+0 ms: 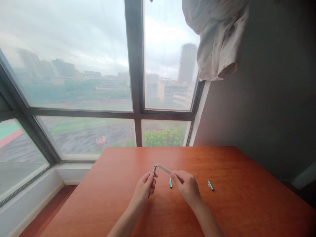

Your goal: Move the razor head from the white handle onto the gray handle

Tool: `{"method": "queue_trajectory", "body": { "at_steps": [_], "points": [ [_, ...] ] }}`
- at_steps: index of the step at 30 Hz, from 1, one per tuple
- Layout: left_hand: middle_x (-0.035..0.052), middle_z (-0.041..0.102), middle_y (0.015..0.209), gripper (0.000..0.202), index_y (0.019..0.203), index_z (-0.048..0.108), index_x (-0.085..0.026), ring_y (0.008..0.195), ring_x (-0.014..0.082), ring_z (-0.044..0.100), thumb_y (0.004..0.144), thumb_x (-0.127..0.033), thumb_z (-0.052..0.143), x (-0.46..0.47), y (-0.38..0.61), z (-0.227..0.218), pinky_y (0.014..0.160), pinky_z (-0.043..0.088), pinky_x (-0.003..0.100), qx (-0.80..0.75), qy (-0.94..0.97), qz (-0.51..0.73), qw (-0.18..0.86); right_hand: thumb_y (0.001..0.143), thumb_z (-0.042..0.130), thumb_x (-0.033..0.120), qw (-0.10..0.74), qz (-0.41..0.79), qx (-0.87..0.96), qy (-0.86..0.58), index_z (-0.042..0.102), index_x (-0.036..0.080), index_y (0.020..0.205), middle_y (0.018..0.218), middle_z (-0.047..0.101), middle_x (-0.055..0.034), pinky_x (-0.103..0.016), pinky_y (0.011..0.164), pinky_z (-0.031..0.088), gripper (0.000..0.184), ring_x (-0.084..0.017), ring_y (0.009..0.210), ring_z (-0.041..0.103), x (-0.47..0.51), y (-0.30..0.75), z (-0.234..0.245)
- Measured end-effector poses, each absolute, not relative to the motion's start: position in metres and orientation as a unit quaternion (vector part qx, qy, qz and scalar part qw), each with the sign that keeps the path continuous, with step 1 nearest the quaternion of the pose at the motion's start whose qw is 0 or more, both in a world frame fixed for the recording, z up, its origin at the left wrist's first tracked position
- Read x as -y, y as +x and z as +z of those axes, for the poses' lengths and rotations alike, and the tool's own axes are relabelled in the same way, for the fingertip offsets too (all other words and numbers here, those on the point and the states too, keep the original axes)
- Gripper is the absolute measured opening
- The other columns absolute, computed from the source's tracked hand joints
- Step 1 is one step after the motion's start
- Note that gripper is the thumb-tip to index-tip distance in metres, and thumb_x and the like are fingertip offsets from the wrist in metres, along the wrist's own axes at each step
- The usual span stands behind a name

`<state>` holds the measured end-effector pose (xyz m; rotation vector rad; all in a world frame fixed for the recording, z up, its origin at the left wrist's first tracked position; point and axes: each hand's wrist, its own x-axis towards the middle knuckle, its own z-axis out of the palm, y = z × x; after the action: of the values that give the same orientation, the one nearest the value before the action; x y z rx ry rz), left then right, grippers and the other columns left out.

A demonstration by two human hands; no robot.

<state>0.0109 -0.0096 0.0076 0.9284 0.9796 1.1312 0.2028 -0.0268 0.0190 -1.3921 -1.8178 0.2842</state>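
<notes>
My left hand (145, 188) and my right hand (187, 186) meet over the middle of a reddish wooden table (232, 197). Together they hold a thin white stick-like object (163, 168) with a dark end; what it is I cannot make out. The left fingers pinch the dark end, the right fingers pinch the white end. A small teal cylinder (170, 183) lies on the table between the hands. A second teal cylinder (210, 185) lies to the right of my right hand.
A large window (134, 82) with dark frames stands beyond the table's far edge. A pale cloth (218, 42) hangs at the upper right against a grey wall (271, 98). A low white sill (37, 194) runs along the left.
</notes>
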Motion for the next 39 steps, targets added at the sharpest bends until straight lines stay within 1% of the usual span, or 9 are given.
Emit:
{"method": "queue_trajectory", "body": {
  "at_steps": [8, 15, 20, 21, 24, 27, 32, 36, 39],
  "points": [
    [-0.0080, 0.045, 0.053, 0.051, 0.079, 0.059, -0.015, 0.037, 0.0015, 0.031, 0.065, -0.064, 0.068, 0.0080, 0.0095, 0.0065, 0.041, 0.014, 0.017, -0.431, 0.405, 0.494, 0.637, 0.094, 0.047, 0.034, 0.409, 0.127, 0.719, -0.547, 0.072, 0.021, 0.086, 0.071, 0.067, -0.0031, -0.022, 0.062, 0.039, 0.029, -0.016, 0.065, 0.060, 0.0257, 0.2012, 0.0196],
    [-0.0078, 0.045, 0.054, 0.049, 0.079, 0.059, -0.015, 0.037, 0.0017, 0.032, 0.068, -0.063, 0.066, 0.0080, 0.0090, 0.0057, 0.042, 0.015, 0.017, -0.436, 0.414, 0.492, 0.630, 0.093, 0.048, 0.033, 0.398, 0.107, 0.715, -0.565, 0.073, 0.022, 0.088, 0.073, 0.069, -0.0035, -0.022, 0.063, 0.039, 0.027, -0.016, 0.067, 0.061, 0.0267, 0.2030, 0.0203],
    [-0.0086, 0.045, 0.053, 0.054, 0.079, 0.058, -0.016, 0.036, 0.0015, 0.030, 0.063, -0.066, 0.068, 0.0045, 0.0069, 0.0012, 0.041, 0.014, 0.018, -0.432, 0.408, 0.487, 0.640, 0.093, 0.049, 0.035, 0.402, 0.085, 0.698, -0.586, 0.073, 0.022, 0.086, 0.071, 0.069, -0.0044, -0.023, 0.061, 0.039, 0.028, -0.018, 0.066, 0.062, 0.0262, 0.2055, 0.0211],
    [-0.0087, 0.044, 0.052, 0.055, 0.079, 0.058, -0.016, 0.036, 0.0014, 0.029, 0.062, -0.067, 0.068, 0.0040, 0.0068, 0.0008, 0.041, 0.014, 0.018, -0.433, 0.406, 0.485, 0.642, 0.093, 0.049, 0.035, 0.410, 0.090, 0.696, -0.583, 0.074, 0.021, 0.086, 0.071, 0.069, -0.0047, -0.023, 0.061, 0.039, 0.029, -0.018, 0.066, 0.062, 0.0259, 0.2057, 0.0213],
    [-0.0084, 0.045, 0.053, 0.053, 0.080, 0.058, -0.016, 0.036, 0.0015, 0.030, 0.064, -0.066, 0.068, 0.0041, 0.0070, 0.0005, 0.041, 0.014, 0.017, -0.428, 0.407, 0.488, 0.643, 0.094, 0.047, 0.036, 0.434, 0.130, 0.701, -0.551, 0.074, 0.020, 0.087, 0.075, 0.070, -0.0053, -0.022, 0.062, 0.041, 0.032, -0.017, 0.068, 0.063, 0.0253, 0.2044, 0.0215],
    [-0.0085, 0.044, 0.052, 0.052, 0.079, 0.058, -0.016, 0.036, 0.0014, 0.029, 0.065, -0.065, 0.067, 0.0053, 0.0079, 0.0007, 0.041, 0.013, 0.018, -0.426, 0.410, 0.478, 0.650, 0.093, 0.048, 0.035, 0.431, 0.157, 0.710, -0.535, 0.074, 0.020, 0.086, 0.075, 0.071, -0.0050, -0.022, 0.061, 0.041, 0.031, -0.017, 0.067, 0.062, 0.0255, 0.2019, 0.0214],
    [-0.0085, 0.044, 0.051, 0.052, 0.078, 0.058, -0.016, 0.036, 0.0014, 0.029, 0.064, -0.065, 0.068, 0.0063, 0.0080, 0.0028, 0.041, 0.013, 0.018, -0.427, 0.407, 0.471, 0.655, 0.093, 0.048, 0.035, 0.431, 0.144, 0.693, -0.560, 0.074, 0.020, 0.087, 0.075, 0.070, -0.0052, -0.022, 0.063, 0.042, 0.031, -0.017, 0.067, 0.062, 0.0258, 0.2028, 0.0216],
    [-0.0087, 0.043, 0.051, 0.052, 0.077, 0.058, -0.016, 0.036, 0.0013, 0.028, 0.063, -0.065, 0.069, 0.0066, 0.0081, 0.0069, 0.041, 0.012, 0.018, -0.424, 0.403, 0.471, 0.660, 0.093, 0.047, 0.037, 0.449, 0.165, 0.681, -0.555, 0.073, 0.019, 0.083, 0.070, 0.068, -0.0038, -0.021, 0.059, 0.040, 0.033, -0.017, 0.064, 0.061, 0.0254, 0.2039, 0.0242],
    [-0.0084, 0.043, 0.052, 0.050, 0.079, 0.059, -0.015, 0.037, 0.0016, 0.029, 0.066, -0.062, 0.068, 0.0080, 0.0091, 0.0099, 0.042, 0.014, 0.018, -0.420, 0.403, 0.480, 0.656, 0.093, 0.046, 0.037, 0.457, 0.200, 0.688, -0.527, 0.072, 0.017, 0.081, 0.065, 0.064, -0.0020, -0.020, 0.055, 0.038, 0.035, -0.015, 0.060, 0.057, 0.0256, 0.2022, 0.0262]
  ]
}}
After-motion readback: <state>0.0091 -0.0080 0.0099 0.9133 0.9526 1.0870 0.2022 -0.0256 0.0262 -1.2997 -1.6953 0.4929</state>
